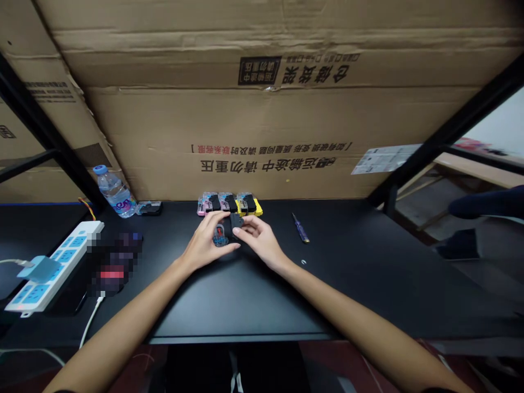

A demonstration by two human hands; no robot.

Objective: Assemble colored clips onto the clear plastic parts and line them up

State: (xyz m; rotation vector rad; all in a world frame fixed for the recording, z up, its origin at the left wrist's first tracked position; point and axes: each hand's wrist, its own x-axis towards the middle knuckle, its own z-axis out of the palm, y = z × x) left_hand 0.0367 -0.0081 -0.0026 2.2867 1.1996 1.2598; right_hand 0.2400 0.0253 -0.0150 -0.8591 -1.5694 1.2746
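My left hand point(207, 240) is closed around the left side of a small black and clear plastic device point(221, 233), which shows red and blue parts inside. From the other side, my right hand point(262, 239) grips its black end with thumb and fingers. Both hands hold it low over the black table, and my fingers cover part of it. Just behind stand several similar devices point(228, 203) in a row, with clear, black, pink and yellow parts. To the right lies a small screwdriver point(301, 228), with a tiny pale C-shaped piece point(303, 262) nearer me.
A water bottle point(115, 192) stands at the back left, beside another small black and clear device point(149, 208). A white power strip point(57, 265) and a phone with a cable point(114, 267) lie on the left. Cardboard point(262, 120) walls off the table's back.
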